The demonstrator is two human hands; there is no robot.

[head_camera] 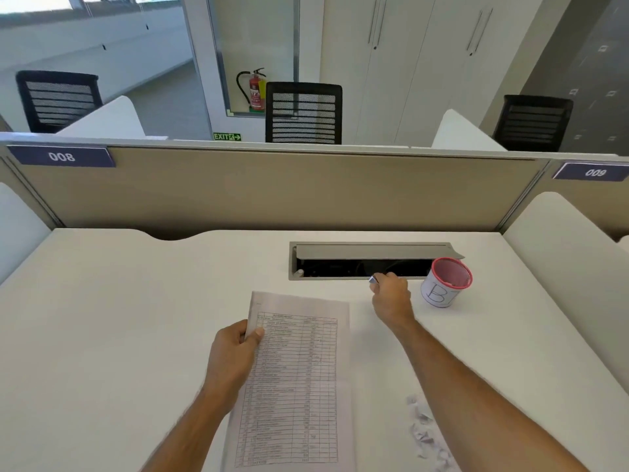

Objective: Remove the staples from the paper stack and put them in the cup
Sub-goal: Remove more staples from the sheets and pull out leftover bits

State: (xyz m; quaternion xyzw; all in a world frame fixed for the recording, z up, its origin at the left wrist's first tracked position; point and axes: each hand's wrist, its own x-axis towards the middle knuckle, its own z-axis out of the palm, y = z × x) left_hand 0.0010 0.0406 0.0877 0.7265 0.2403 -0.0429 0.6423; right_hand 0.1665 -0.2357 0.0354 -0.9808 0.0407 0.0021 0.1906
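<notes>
one paper stack lies flat on the white bench, its long axis running from the near edge away toward the partition, leaning slightly to the right at the far end; the printed table on the top sheet reads upright from the person's side. the left hand grips the stack's left edge near the far corner, thumb pressed on top and fingers curled beneath. the right hand is closed around one small metallic tool whose tip pokes out to the left; what kind of tool cannot be told. one white cup with a red rim and a drawn letter b stands upright just right of that hand, beside the open cable tray. a scatter of torn paper scraps lies under the right forearm.
</notes>
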